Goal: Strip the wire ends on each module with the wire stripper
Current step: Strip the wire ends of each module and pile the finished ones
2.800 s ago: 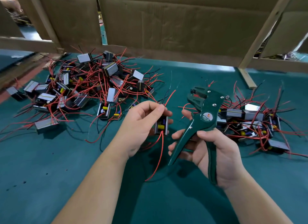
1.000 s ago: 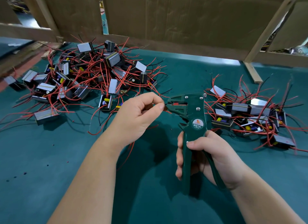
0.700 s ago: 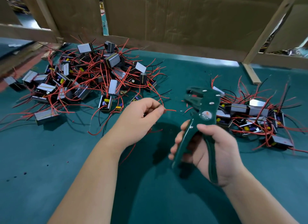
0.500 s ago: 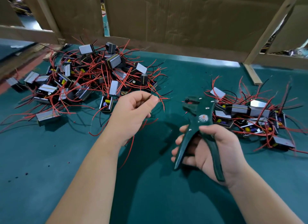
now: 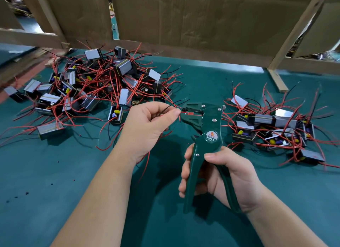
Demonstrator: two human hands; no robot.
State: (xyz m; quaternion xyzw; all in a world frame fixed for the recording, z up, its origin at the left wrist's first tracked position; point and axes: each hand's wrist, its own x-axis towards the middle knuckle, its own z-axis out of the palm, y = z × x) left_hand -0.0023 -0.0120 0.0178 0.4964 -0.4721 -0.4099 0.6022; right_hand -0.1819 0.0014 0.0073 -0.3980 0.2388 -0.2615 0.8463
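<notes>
stripping of one lead is in hand. the left grip (image 5: 147, 125) pinches a red wire (image 5: 189, 113) between thumb and forefinger, the wire's end laid in the head of the wire stripper (image 5: 211, 125). its module is hidden behind that hand. the right grip (image 5: 226, 175) is wrapped round the handles, above the table (image 5: 55, 191). next, i judge, comes a firm squeeze with the wire held steady, then the black lead (image 5: 171, 105).
</notes>
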